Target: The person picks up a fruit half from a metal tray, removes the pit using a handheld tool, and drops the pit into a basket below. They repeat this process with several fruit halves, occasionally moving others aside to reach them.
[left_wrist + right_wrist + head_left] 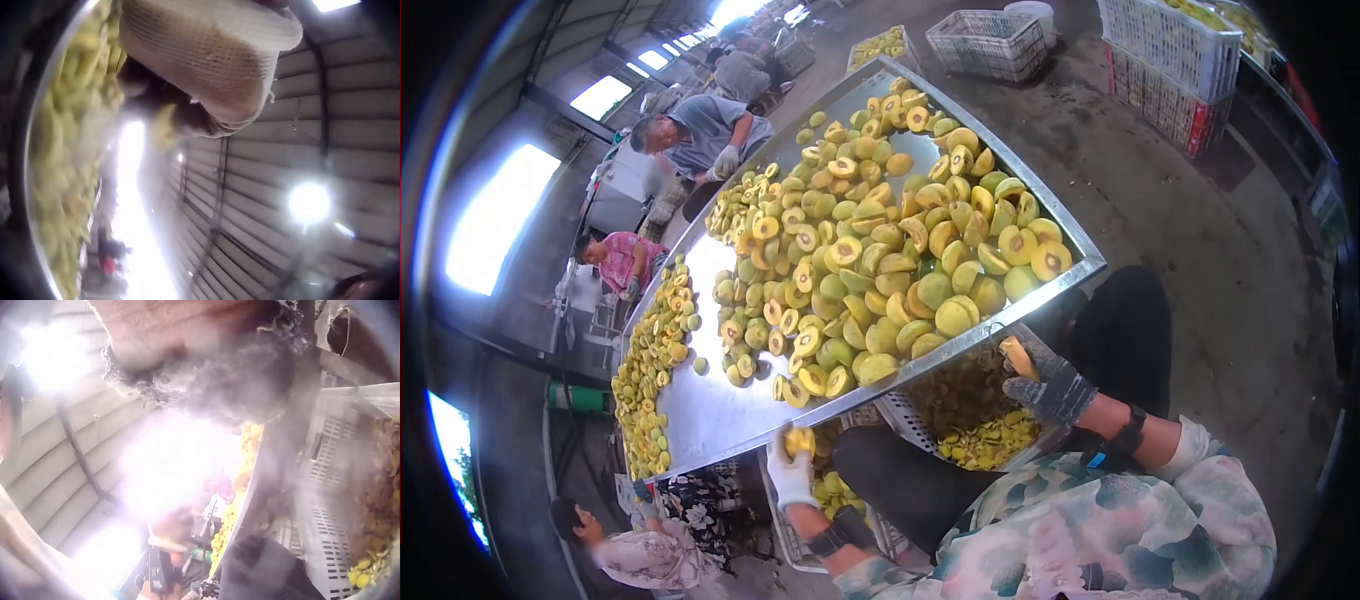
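Under a ribbed shed roof (369, 128) with glaring windows (503, 218), sits at a metal tray (710, 420) heaped with halved yellow-green fruit (850, 250). Pinches a yellow fruit piece (800, 441) in the fingertips of the white-gloved left hand (791, 478), just beside the tray's near edge. Grips a tan, oblong object (1019, 358), of unclear kind, in the curled fingers of the grey-gloved right hand (1055, 388), near the tray's corner and above a crate (907, 421) with more fruit pieces (992, 445) inside. Cannot tell the exact lay of the fingertips from the blurred wrist views. Has a person in grey (712, 130) and a person in pink (622, 262) along the tray's opposite side, and stacked crates (1170, 60) off to the right.
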### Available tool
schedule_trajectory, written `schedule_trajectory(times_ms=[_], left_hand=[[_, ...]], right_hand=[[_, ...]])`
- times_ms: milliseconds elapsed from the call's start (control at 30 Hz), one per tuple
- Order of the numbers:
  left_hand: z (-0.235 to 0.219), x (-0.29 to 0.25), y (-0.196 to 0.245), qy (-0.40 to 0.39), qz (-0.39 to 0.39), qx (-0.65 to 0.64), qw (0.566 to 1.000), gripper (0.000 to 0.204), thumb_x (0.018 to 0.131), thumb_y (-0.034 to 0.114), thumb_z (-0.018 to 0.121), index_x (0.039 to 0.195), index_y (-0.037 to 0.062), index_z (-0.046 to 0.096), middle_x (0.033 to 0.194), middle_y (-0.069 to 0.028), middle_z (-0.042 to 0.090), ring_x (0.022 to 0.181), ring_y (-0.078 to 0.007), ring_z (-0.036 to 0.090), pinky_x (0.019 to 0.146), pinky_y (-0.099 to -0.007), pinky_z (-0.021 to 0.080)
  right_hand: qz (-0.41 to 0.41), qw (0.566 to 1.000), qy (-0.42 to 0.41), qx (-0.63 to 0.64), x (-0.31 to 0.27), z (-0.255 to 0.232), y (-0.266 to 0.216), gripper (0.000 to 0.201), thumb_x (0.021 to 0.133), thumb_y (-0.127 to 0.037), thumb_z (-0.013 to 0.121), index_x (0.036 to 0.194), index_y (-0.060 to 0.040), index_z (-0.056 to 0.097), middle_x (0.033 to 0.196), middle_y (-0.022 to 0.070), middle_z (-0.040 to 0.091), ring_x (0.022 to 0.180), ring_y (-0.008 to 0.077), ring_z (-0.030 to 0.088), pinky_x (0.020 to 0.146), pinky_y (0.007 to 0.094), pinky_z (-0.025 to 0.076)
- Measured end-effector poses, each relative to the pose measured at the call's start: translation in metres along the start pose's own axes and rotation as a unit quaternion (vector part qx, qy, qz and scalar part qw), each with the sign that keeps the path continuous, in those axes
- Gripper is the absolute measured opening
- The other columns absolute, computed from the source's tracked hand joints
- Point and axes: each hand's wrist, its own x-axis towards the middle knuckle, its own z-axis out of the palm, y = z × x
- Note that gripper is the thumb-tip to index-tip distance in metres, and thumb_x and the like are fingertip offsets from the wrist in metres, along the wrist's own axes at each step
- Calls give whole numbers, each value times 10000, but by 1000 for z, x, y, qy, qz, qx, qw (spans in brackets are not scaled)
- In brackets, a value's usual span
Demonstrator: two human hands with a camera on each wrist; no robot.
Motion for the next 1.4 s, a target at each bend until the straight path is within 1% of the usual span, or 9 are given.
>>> schedule_trajectory(times_ms=[67,233,467,667,833,900,1000,1167,1400], left_hand=[[-5,2,2,-22,-149,352,924,587,690,166,597,1254,76,461,1229,-219,475,991,-352,575,830,-413,482],[42,81,119,95,156,196,964,565,761,171,619,1294,118,438,1324,-198,420,1114,-388,491,911,-434,422],[180,172,208,-43,446,344,825,633,780,73,503,1368,255,355,1442,-96,299,1279,-356,336,970,-554,308],[197,184,210,-188,327,331,865,434,718,57,595,1136,166,561,1168,-128,510,1075,-326,522,901,-441,414],[163,160,197,-133,161,-200,957,360,704,131,662,1028,22,549,938,-103,551,768,-199,557,657,-296,470],[148,134,201,-158,-46,-490,856,375,792,141,539,1143,34,461,856,-90,582,588,-115,516,456,-218,402],[128,97,208,-231,-36,-612,755,294,832,140,486,1109,40,488,849,-87,605,530,-99,481,424,-205,358],[128,59,193,-154,-93,-647,741,513,878,567,445,1067,100,543,877,-76,624,517,-101,483,403,-208,334],[114,26,175,-131,-71,-666,731,545,901,557,396,1110,65,500,906,-89,624,647,-110,558,449,-201,403]], right_hand=[[21,999,-4,34,-1,-2,4,453,792,-332,662,1115,-38,544,1024,140,587,955,292,553,848,375,431],[17,997,-7,-70,2,2,-5,426,795,-325,660,1092,-40,550,1013,134,587,949,285,551,830,381,433],[72,991,0,114,2,-23,-30,536,813,-174,654,1272,-29,418,1146,91,538,1045,164,501,908,329,413],[136,990,30,-20,-3,-40,-11,505,797,-221,674,1215,-26,468,1065,129,576,987,209,548,849,335,441],[111,993,31,-16,3,-30,-14,550,795,-260,672,1227,-5,449,1099,174,563,1001,275,553,874,355,433],[84,996,17,2,8,-26,-30,561,797,-256,670,1243,-6,438,1117,176,555,1017,276,545,888,357,424],[47,998,-4,37,11,-14,-34,566,800,-249,666,1260,-9,439,1166,167,535,1055,287,521,924,362,399],[-27,999,-24,-20,9,4,-50,493,793,-262,669,1196,-24,515,1101,158,573,1027,304,534,897,373,410],[-41,990,-90,-100,10,23,-86,514,817,-259,644,1229,-9,465,1105,174,577,1036,309,546,893,375,423]])
